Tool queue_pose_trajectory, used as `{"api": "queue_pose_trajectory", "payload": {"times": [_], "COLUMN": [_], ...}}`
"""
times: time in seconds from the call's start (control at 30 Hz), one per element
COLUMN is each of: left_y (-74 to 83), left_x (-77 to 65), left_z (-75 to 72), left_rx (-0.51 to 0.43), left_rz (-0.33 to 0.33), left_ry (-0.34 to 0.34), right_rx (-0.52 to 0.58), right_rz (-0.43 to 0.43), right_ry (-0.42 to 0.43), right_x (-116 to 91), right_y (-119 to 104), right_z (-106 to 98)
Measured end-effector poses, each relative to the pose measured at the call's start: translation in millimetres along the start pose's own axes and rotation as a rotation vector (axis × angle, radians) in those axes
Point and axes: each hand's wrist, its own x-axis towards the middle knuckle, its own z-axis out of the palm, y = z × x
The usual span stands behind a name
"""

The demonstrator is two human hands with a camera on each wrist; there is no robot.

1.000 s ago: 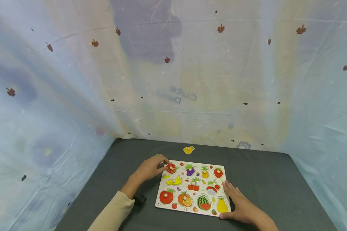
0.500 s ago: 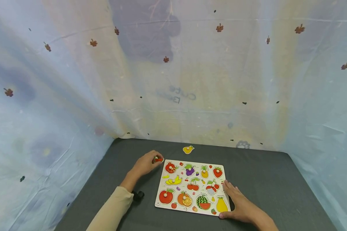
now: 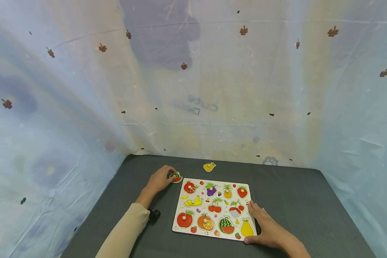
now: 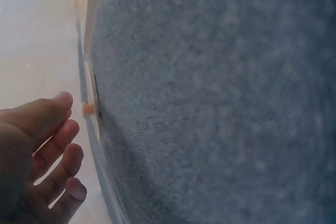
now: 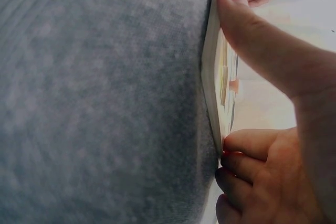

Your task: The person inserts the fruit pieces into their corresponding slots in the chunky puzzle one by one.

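Observation:
On the dark table, just off the upper left corner of the white fruit puzzle board (image 3: 200, 215), lies a watermelon puzzle piece (image 3: 177, 178). My left hand (image 3: 159, 179) is beside it with loosely bent fingers. In the left wrist view, thumb and fingertips stand a little apart from the piece's knob (image 4: 87, 109). My right hand (image 3: 271, 229) rests at the board's right side, thumb at the near corner and fingers stretched along the edge. In the right wrist view, the thumb (image 5: 247, 14) lies over the board's rim. The board's watermelon (image 3: 226, 225) and lower-right pear (image 3: 247, 228) show no knobs.
A yellow pear piece (image 3: 209, 167) with a knob lies behind the board, near the back edge of the table. Patterned pale sheets (image 3: 193, 89) hang behind and at both sides. A black strap device (image 3: 154, 215) is at the left wrist.
My left hand has drawn back left from the board's upper left corner. The watermelon piece, tilted at the fingers half a second ago, now lies flat. My right hand has stayed put.

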Motion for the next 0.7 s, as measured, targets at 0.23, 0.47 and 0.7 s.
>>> {"api": "queue_pose_trajectory", "payload": {"times": [0.23, 0.47, 0.7], "left_y": [-2.0, -1.8, 0.0], "left_x": [1.5, 1.2, 2.5], "left_z": [1.5, 1.0, -0.5], "left_rx": [0.001, 0.027, 0.036], "left_rz": [-0.017, -0.022, -0.047], "left_ry": [-0.011, -0.026, -0.031], "right_rx": [0.004, 0.006, 0.006], "right_rz": [0.010, -0.010, 0.002], "right_ry": [0.001, 0.004, 0.002], "right_x": [-0.1, 0.2, 0.1], "right_y": [0.7, -0.6, -0.7], "right_z": [0.0, -0.5, 0.1]}}
